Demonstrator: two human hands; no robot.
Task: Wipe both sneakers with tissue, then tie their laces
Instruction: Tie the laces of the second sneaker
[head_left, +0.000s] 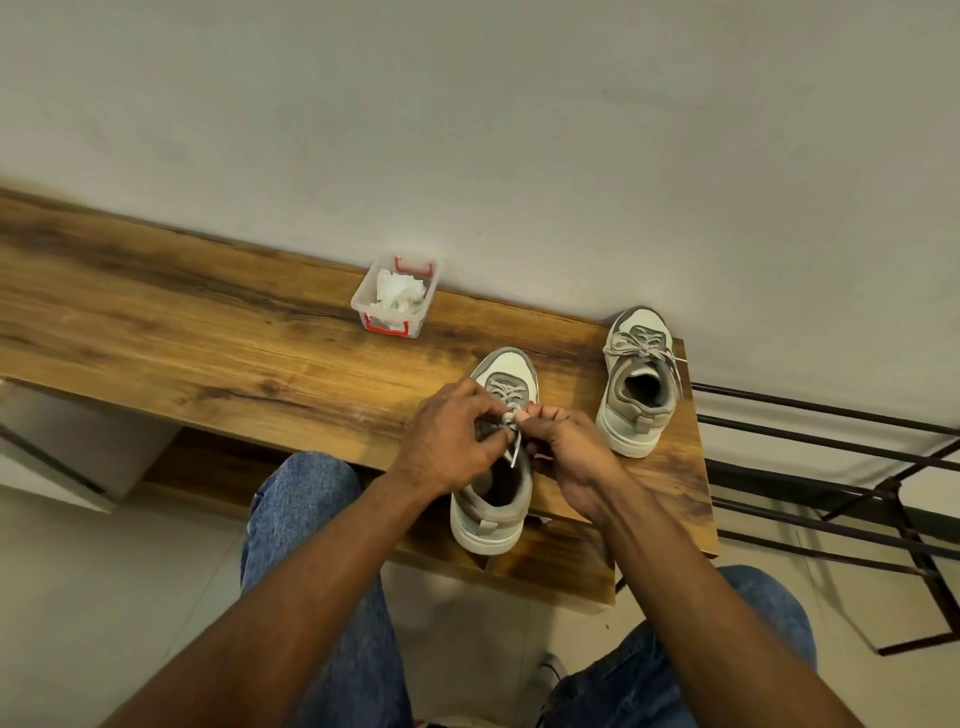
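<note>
Two grey-and-white sneakers stand on the wooden table (218, 332), toes toward the wall. The near sneaker (493, 512) sits at the table's front edge under my hands. My left hand (449, 436) and my right hand (569, 449) meet over its tongue, each pinching part of the grey lace (511, 415); one lace end hangs down between them. The far sneaker (638, 384) stands to the right near the table's corner, its lace in a bow. Crumpled white tissue (397, 293) lies in a small box behind.
The clear plastic box (363, 301) with red clips stands against the grey wall. A black metal rack (831, 467) stands right of the table. My legs in blue jeans (306, 519) are below the table's front edge, over a pale floor.
</note>
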